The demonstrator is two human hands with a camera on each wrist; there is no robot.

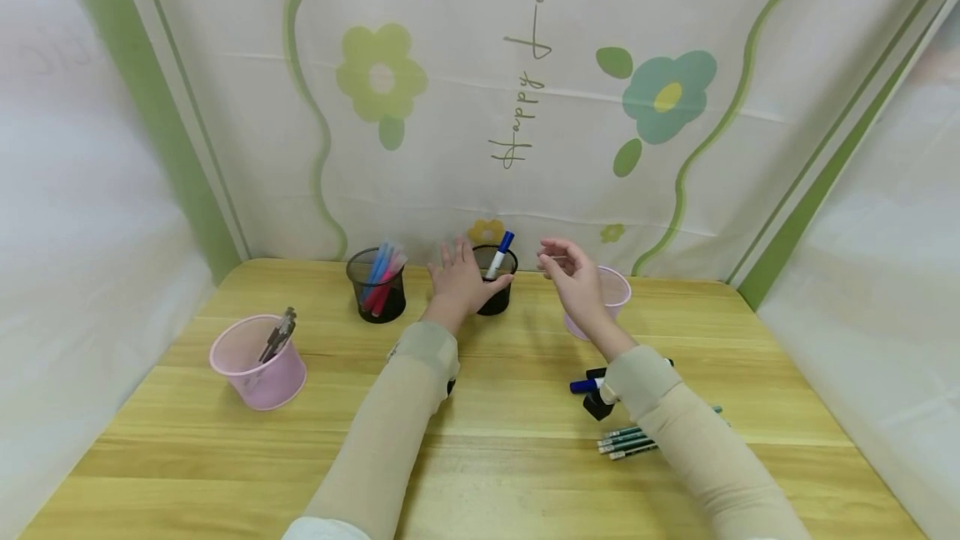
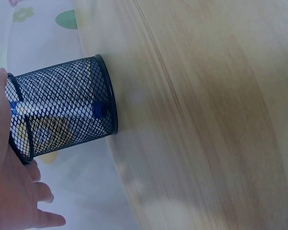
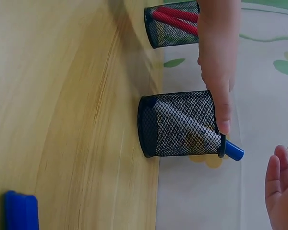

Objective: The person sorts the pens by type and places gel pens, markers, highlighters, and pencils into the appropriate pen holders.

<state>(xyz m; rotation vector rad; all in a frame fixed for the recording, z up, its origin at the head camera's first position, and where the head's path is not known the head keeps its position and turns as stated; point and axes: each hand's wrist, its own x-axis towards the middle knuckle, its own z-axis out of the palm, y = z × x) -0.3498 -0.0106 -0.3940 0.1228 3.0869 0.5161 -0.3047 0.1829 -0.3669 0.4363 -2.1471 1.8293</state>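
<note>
A black mesh pen cup [image 1: 493, 303] stands near the back of the table, with a white marker with a blue cap [image 1: 500, 252] leaning inside it. My left hand [image 1: 459, 280] is at this cup, fingers spread, its thumb touching the rim in the right wrist view. To the right of the cup, my right hand [image 1: 576, 286] is raised with loosely bent fingers and holds nothing. Behind it, a pink pen cup [image 1: 615, 290] is partly hidden. The marker also shows through the mesh in the left wrist view.
Left of my left hand stands another black mesh cup [image 1: 396, 304] with blue and red pens. A pink cup [image 1: 270, 386] with dark pens is at front left. Under my right forearm lie a blue-capped marker [image 1: 583, 387], a black object [image 1: 597, 406] and several green pencils [image 1: 626, 442].
</note>
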